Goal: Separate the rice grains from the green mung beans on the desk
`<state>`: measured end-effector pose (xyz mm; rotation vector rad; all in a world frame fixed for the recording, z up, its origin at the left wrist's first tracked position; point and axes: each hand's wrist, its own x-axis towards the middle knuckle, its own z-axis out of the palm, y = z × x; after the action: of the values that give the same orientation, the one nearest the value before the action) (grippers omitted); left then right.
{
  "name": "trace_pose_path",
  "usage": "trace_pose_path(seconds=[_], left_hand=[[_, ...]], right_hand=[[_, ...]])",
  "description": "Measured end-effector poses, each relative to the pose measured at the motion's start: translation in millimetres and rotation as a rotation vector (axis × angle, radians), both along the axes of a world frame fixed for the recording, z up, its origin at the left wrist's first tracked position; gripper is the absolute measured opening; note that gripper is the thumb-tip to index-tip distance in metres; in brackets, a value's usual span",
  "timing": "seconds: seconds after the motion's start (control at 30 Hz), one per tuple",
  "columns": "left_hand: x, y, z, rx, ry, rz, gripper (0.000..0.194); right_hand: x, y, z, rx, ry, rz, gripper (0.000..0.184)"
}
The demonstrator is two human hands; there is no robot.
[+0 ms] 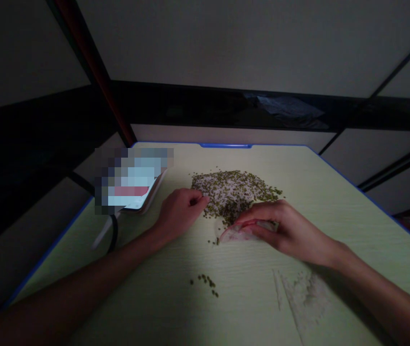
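A pile of small green beans mixed with white grains (pixel 226 187) lies spread on the table. My left hand (pixel 181 211) is at the pile's left edge, its fingers curled in; whatever they may hold is hidden. At the near right edge of the pile, my right hand (pixel 280 228) is closed on a clear plastic bag with reddish print (pixel 237 234). The bag lies low over the tabletop, its left end touching or close to some beans. Several loose green beans (pixel 208 280) are scattered nearer to me.
A phone with a lit, partly blurred screen (pixel 138 187) leans on a stand at the left, with a pale leg and dark cable beside it. Another clear plastic piece (pixel 307 298) lies at the front right. The pale table (pixel 147 298) has blue edges; cabinet panels (pixel 226 48) stand behind.
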<state>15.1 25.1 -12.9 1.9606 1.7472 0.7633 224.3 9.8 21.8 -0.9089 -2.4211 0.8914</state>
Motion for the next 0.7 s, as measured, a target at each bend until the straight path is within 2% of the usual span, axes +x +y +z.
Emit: trace_pose_path(seconds=[0.37, 0.7], left_hand=[[0.6, -0.3, -0.1, -0.007, -0.006, 0.007, 0.035], [0.0, 0.8, -0.2, -0.010, -0.014, 0.007, 0.035]], right_hand=[[-1.9, -4.5, -1.5, 0.024, -0.004, 0.021, 0.024], [-3.1, -4.0, -1.7, 0.047, -0.012, -0.063, 0.023]])
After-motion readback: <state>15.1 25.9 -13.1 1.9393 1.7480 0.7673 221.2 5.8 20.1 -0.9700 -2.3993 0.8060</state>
